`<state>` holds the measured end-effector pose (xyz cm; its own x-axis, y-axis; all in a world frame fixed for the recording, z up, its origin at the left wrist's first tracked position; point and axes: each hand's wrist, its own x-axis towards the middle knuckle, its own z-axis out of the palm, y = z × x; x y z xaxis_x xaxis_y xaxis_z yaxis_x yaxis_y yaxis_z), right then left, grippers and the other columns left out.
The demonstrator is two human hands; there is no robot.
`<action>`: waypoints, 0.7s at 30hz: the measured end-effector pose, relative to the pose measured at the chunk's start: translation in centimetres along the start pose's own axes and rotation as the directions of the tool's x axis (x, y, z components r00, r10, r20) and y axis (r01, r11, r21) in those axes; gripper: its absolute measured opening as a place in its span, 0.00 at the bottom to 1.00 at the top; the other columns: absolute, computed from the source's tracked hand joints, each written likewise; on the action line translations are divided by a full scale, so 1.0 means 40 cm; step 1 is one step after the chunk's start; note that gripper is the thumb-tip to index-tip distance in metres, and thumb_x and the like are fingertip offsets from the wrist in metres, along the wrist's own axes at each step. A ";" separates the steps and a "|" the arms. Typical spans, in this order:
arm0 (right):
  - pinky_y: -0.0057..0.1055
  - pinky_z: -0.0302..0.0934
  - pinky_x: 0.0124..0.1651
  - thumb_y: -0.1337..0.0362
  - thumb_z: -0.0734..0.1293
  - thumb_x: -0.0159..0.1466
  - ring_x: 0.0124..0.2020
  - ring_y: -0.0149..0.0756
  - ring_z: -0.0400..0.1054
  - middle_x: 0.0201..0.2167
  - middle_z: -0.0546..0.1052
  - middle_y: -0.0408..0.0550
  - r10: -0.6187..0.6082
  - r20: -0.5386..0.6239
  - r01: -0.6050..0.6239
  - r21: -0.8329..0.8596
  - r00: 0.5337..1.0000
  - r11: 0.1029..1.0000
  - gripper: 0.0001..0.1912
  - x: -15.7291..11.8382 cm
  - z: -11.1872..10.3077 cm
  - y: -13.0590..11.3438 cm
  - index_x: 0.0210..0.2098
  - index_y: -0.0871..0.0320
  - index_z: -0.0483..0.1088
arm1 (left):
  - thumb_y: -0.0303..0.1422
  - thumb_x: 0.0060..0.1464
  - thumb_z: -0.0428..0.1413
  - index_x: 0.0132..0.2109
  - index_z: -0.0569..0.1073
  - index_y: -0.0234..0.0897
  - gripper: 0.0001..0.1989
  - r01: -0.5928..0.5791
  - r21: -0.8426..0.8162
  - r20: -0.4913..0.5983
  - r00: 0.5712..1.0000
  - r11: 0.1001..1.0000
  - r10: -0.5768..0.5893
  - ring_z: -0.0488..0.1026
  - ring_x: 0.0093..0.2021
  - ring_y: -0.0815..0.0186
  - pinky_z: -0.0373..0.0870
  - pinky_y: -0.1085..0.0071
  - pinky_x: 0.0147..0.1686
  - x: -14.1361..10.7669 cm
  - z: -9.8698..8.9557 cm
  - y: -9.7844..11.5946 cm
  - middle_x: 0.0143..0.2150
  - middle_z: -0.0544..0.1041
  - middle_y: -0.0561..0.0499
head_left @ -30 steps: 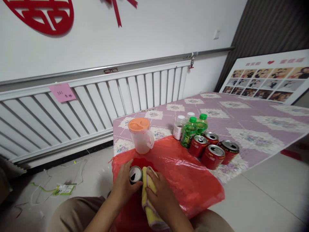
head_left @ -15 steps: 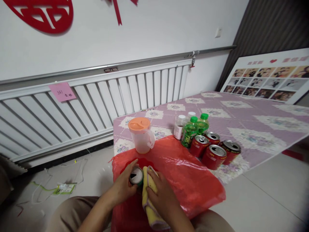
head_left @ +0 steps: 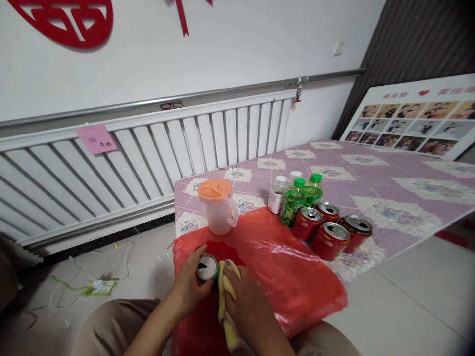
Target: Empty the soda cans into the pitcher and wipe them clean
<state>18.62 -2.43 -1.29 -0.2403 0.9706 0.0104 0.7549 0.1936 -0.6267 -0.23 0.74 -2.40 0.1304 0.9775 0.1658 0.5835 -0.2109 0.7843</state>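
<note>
My left hand [head_left: 191, 286] is closed around an opened drink can [head_left: 208, 267] with a silver top and a green side, standing upright over the red plastic sheet [head_left: 293, 267]. In my right hand [head_left: 247, 301] is a bunched yellow cloth [head_left: 227, 291] with a purple edge, pressed up against the can's right side. Wet liquid [head_left: 222, 247] shows on the red plastic around the can. Just beyond stands a clear plastic pitcher [head_left: 218, 212] with an orange lid. The can's lower part is hidden by my fingers and the cloth.
Several opened red cans [head_left: 330, 241] stand to the right, with green-capped bottles [head_left: 292, 205] and white-capped bottles [head_left: 276, 195] behind them. A flowered tablecloth [head_left: 371, 173] covers the table. Behind it runs a white radiator [head_left: 185, 143]. A power strip [head_left: 101, 287] with cables lies on the floor at left.
My right hand has bunched the yellow cloth tighter and turned it against the can. The can in my left hand has shifted slightly left and away from me.
</note>
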 end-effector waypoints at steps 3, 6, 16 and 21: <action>0.40 0.63 0.55 0.69 0.60 0.61 0.52 0.46 0.69 0.54 0.71 0.57 0.005 0.004 -0.005 -0.036 1.000 0.999 0.28 0.000 0.000 -0.013 0.61 0.53 0.66 | 0.22 0.41 0.55 0.63 0.59 0.36 0.39 -0.003 -0.002 0.016 1.000 1.000 0.003 0.67 0.60 0.53 0.61 0.50 0.62 -0.002 -0.008 0.000 0.59 0.69 0.40; 0.40 0.62 0.57 0.70 0.61 0.61 0.54 0.45 0.67 0.56 0.70 0.56 0.000 -0.013 -0.001 -0.034 1.000 0.999 0.29 0.002 0.000 -0.015 0.62 0.54 0.65 | 0.22 0.40 0.54 0.64 0.59 0.37 0.40 0.003 -0.009 0.030 1.000 1.000 -0.003 0.67 0.60 0.53 0.62 0.51 0.62 -0.002 -0.012 -0.004 0.60 0.69 0.41; 0.41 0.63 0.57 0.71 0.61 0.62 0.56 0.47 0.67 0.59 0.69 0.55 0.030 -0.009 -0.031 -0.136 1.000 0.990 0.27 0.006 -0.012 -0.043 0.60 0.53 0.66 | 0.20 0.41 0.54 0.65 0.57 0.38 0.41 -0.033 -0.051 0.104 0.994 0.998 0.038 0.64 0.63 0.52 0.58 0.49 0.64 0.005 -0.017 -0.008 0.62 0.67 0.41; 0.40 0.66 0.51 0.72 0.59 0.64 0.50 0.47 0.70 0.55 0.73 0.55 0.072 0.013 -0.067 -0.235 0.997 0.970 0.26 0.007 -0.013 -0.061 0.61 0.54 0.66 | 0.20 0.41 0.53 0.66 0.56 0.37 0.42 -0.025 -0.039 0.145 0.989 0.999 0.030 0.63 0.64 0.52 0.58 0.48 0.64 0.010 -0.028 -0.007 0.63 0.66 0.40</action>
<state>17.01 -2.55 0.64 -0.1935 0.9801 -0.0447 0.8915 0.1566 -0.4251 -1.25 1.19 -1.88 0.2628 0.9596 0.1008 0.5482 -0.2345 0.8028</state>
